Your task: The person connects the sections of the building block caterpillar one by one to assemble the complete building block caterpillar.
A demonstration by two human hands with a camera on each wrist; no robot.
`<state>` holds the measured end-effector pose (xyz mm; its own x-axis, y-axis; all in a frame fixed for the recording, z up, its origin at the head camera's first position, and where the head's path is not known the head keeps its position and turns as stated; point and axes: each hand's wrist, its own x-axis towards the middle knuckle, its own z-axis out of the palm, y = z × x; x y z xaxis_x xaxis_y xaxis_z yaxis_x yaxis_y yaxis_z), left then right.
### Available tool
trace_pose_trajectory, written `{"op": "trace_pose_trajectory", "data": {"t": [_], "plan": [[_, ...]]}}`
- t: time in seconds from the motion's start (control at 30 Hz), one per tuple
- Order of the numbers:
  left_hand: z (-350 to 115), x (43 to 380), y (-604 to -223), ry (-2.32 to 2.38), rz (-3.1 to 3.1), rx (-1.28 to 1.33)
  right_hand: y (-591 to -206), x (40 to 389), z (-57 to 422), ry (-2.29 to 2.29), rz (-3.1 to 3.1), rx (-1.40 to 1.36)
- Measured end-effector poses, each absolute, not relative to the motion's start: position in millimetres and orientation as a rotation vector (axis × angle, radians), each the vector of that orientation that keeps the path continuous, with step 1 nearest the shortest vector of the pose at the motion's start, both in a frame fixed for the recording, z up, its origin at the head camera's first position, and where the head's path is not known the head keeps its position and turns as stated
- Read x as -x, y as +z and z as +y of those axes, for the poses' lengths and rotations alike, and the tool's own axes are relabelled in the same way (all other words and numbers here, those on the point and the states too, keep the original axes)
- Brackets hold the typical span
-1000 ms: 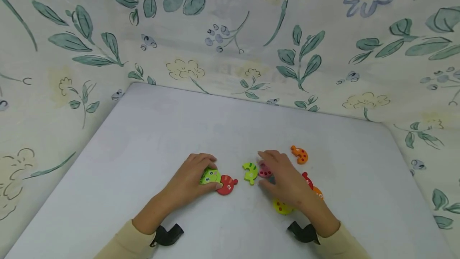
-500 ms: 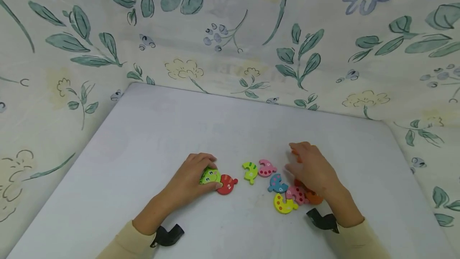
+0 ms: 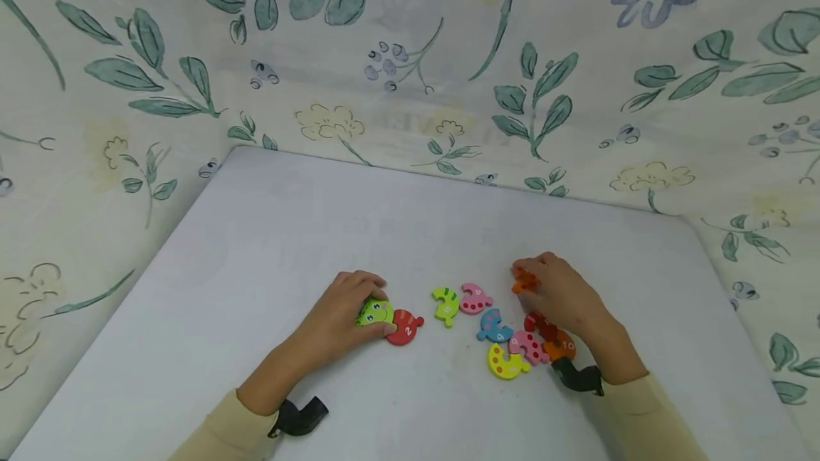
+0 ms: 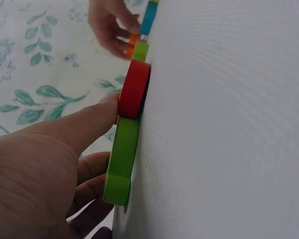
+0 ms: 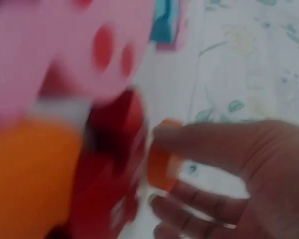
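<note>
My left hand (image 3: 336,313) grips a green smiling caterpillar-head puzzle piece (image 3: 374,313), its thumb at the seam with a red puzzle piece (image 3: 405,328) marked 2. In the left wrist view both the green piece (image 4: 122,154) and the red piece (image 4: 133,89) lie flat on the table, joined edge to edge. Farther right, my right hand (image 3: 566,297) pinches an orange puzzle piece (image 3: 525,280) between thumb and fingers. The right wrist view shows that orange piece (image 5: 161,164) under the thumb, partly covered.
Between the hands lie a lime piece (image 3: 446,306) and a pink one (image 3: 474,299). Blue (image 3: 493,326), pink (image 3: 528,347), yellow (image 3: 505,363), dark red (image 3: 540,324) and orange (image 3: 561,347) pieces cluster by the right wrist. A floral-patterned backdrop (image 3: 410,55) borders the white table (image 3: 320,219).
My right hand has moved right from over the pink piece to the orange piece farther back, and its fingers have closed on it. My left hand has stayed in place.
</note>
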<state>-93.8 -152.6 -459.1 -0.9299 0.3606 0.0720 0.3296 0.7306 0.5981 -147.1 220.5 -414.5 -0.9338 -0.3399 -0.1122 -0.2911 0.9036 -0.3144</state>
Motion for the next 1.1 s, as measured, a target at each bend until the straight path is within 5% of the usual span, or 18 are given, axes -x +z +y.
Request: {"op": "trace_pose_trajectory", "data": {"t": [0.4,1.1], "plan": [[-149,98,-460,1.017,2.850,-0.577,-408,105,111,-0.400,2.750,1.031],[-179,101,-454,1.071,2.726,-0.647,-417,99,73,-0.204,2.801,1.249]]}}
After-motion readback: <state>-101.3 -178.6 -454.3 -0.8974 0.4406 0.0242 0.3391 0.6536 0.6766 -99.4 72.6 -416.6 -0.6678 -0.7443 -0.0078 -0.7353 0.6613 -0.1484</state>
